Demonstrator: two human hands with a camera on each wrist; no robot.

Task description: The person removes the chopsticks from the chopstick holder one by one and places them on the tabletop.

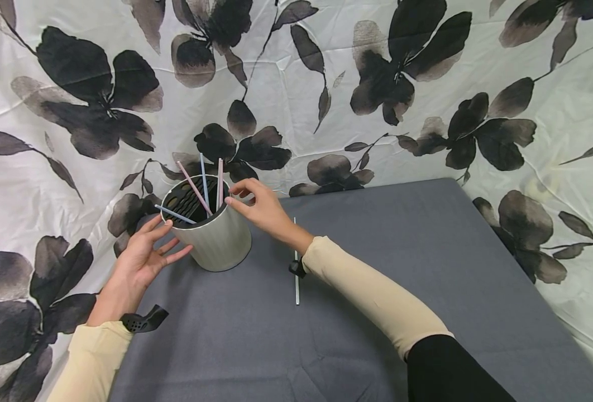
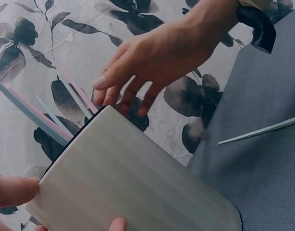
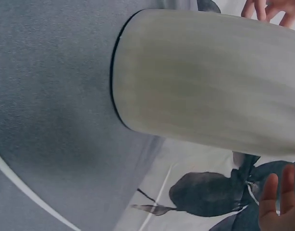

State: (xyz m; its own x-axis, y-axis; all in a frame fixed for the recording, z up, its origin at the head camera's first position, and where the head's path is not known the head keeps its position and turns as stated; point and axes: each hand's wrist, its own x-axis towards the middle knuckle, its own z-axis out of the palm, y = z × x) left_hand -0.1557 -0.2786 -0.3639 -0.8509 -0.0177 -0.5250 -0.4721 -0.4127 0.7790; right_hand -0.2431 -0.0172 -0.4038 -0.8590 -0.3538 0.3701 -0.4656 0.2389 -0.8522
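Note:
A cream, ribbed round holder (image 1: 221, 243) with a black slotted insert (image 1: 188, 198) stands upright on the grey cloth. Thin straw-like sticks rise from it: a pink one (image 1: 192, 184), a blue one (image 1: 203, 173) and a pale pink one (image 1: 220, 178). Another blue stick (image 1: 175, 214) leans low across the near rim. My left hand (image 1: 143, 254) rests its spread fingers against the holder's left side, thumb by the rim in the left wrist view. At the right rim my right hand (image 1: 263, 209) hovers with loosely bent fingers, no stick between them in the left wrist view.
A white stick (image 1: 297, 285) lies on the grey cloth-covered table (image 1: 377, 234), partly under my right forearm. Behind and to the left hangs a white floral sheet (image 1: 316, 123), close to the holder. The table's right edge slopes away on the far side.

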